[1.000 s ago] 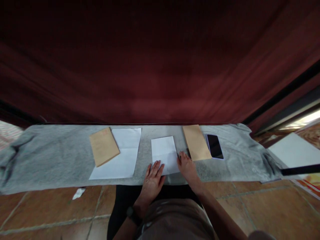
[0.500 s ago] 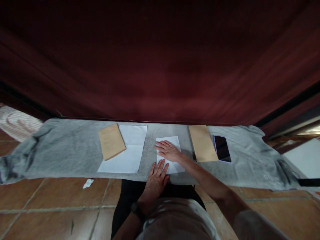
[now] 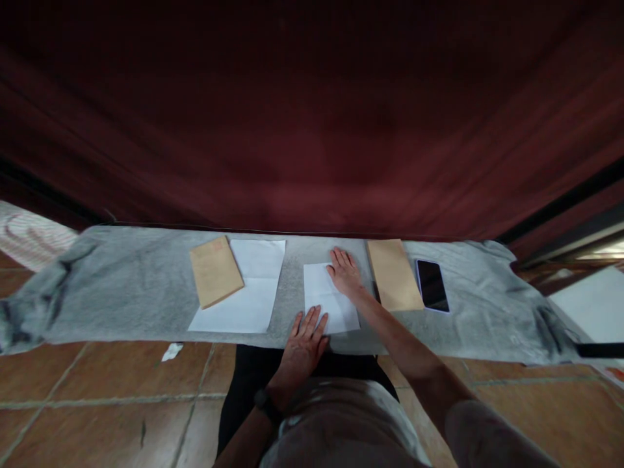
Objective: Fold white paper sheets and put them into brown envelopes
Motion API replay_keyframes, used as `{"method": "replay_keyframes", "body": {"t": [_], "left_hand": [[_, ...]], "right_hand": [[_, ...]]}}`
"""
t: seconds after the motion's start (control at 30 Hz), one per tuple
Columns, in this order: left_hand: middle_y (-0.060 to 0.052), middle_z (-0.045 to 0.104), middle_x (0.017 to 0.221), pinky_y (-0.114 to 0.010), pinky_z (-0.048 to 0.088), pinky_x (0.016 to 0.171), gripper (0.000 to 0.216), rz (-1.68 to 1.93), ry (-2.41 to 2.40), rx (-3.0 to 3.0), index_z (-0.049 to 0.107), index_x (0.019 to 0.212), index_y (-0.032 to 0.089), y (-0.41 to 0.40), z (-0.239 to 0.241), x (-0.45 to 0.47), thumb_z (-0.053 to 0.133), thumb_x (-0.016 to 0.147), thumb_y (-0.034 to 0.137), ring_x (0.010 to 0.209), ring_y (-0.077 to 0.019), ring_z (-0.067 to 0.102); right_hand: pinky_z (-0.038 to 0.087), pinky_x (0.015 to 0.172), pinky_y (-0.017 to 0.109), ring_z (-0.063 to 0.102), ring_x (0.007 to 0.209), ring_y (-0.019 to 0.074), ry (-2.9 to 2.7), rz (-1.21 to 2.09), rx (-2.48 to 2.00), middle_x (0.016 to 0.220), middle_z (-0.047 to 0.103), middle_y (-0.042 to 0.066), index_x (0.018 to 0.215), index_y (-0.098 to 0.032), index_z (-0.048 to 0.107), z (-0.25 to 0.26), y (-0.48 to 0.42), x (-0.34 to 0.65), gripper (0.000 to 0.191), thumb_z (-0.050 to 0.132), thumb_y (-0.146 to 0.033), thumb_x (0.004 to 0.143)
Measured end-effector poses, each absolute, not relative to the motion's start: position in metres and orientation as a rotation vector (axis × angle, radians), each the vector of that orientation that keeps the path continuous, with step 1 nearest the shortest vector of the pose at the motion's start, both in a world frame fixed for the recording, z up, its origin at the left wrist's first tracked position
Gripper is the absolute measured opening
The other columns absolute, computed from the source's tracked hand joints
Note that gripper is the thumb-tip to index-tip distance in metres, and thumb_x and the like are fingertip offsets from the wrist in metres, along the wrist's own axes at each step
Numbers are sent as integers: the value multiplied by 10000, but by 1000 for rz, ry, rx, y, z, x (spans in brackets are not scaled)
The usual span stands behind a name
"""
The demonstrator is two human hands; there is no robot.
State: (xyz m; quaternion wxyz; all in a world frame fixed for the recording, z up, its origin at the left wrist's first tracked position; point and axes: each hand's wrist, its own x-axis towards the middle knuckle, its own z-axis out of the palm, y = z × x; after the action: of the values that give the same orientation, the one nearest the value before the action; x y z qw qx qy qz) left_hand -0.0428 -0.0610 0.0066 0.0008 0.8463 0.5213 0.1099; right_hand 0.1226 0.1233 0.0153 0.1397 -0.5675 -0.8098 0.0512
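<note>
A small white folded sheet of paper [image 3: 322, 290] lies flat on the grey cloth in front of me. My left hand [image 3: 302, 344] rests on its near left corner, fingers spread and flat. At the paper's far right edge lies my right hand [image 3: 345, 272], its fingers stretched out past the far edge onto the cloth. Neither hand grips anything. To the left, a larger white sheet [image 3: 253, 309] with a crease across it is partly covered by a tan envelope stack [image 3: 216, 273]. Right of my right forearm is another stack of tan envelopes [image 3: 396, 276].
The grey cloth [image 3: 141, 286] covers a narrow bench, with a dark red surface [image 3: 312, 130] rising behind it. A phone [image 3: 431, 286] lies right of the tan envelopes. On the tiled floor [image 3: 117, 377] is a white scrap [image 3: 171, 351].
My right hand has slid from the paper's middle to its far right edge, uncovering more of the sheet. The left hand stays at the near corner.
</note>
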Motion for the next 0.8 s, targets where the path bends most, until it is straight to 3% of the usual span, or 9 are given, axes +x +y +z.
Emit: {"method": "replay_keyframes", "body": {"t": [0.17, 0.33, 0.5, 0.6, 0.67, 0.73, 0.8], "left_hand": [[-94, 462, 1562, -506, 312, 1213, 463, 381, 1599, 2630, 479, 1477, 205, -60, 9, -45, 431, 1022, 275, 1473, -251, 384], [-100, 563, 1476, -450, 377, 1179, 434, 486, 1697, 2493, 546, 1418, 175, -39, 13, -36, 363, 1048, 309, 1389, -232, 494], [-102, 492, 1540, -537, 327, 1194, 453, 496, 1737, 2510, 530, 1437, 205, -1, 9, -19, 379, 1041, 364, 1463, -289, 394], [-135, 464, 1555, -523, 364, 1173, 478, 546, 1774, 2479, 517, 1445, 179, 6, 3, -25, 379, 1042, 395, 1470, -300, 380], [-151, 411, 1587, -490, 365, 1182, 504, 628, 1729, 2488, 471, 1481, 159, 2, -1, -35, 383, 1045, 395, 1492, -286, 341], [-140, 391, 1600, -484, 360, 1192, 514, 694, 1668, 2503, 420, 1516, 174, -5, -4, -45, 384, 1049, 387, 1497, -271, 332], [-133, 385, 1604, -470, 383, 1182, 518, 734, 1653, 2490, 392, 1532, 183, -10, -6, -52, 384, 1053, 380, 1488, -261, 351]], "right_hand": [[225, 1244, 484, 294, 1513, 248, -2463, 156, -1410, 1640, 312, 68, 1530, -206, 419, 6, 38, 146, 502, 405, -353, 1051], [278, 1221, 500, 363, 1480, 253, -2434, 157, -1407, 1608, 377, 95, 1516, -213, 440, -1, -24, 165, 496, 449, -372, 1046], [308, 1210, 514, 400, 1457, 262, -2381, 208, -1444, 1574, 437, 112, 1470, -195, 501, 15, -24, 163, 461, 452, -358, 1041], [353, 1195, 474, 414, 1445, 247, -2311, 380, -1348, 1547, 476, 108, 1463, -180, 506, 22, -47, 171, 453, 412, -294, 1034], [449, 1116, 421, 551, 1314, 217, -2227, 597, -1261, 1412, 612, 78, 1380, -245, 588, 16, -78, 186, 416, 362, -260, 1032], [556, 934, 387, 682, 1042, 219, -2066, 840, -1270, 1111, 739, 61, 1186, -296, 696, -1, -109, 205, 359, 379, -304, 1017], [579, 794, 386, 697, 865, 240, -1710, 954, -1439, 906, 739, 65, 989, -281, 735, -22, -126, 225, 321, 437, -399, 988]]}}
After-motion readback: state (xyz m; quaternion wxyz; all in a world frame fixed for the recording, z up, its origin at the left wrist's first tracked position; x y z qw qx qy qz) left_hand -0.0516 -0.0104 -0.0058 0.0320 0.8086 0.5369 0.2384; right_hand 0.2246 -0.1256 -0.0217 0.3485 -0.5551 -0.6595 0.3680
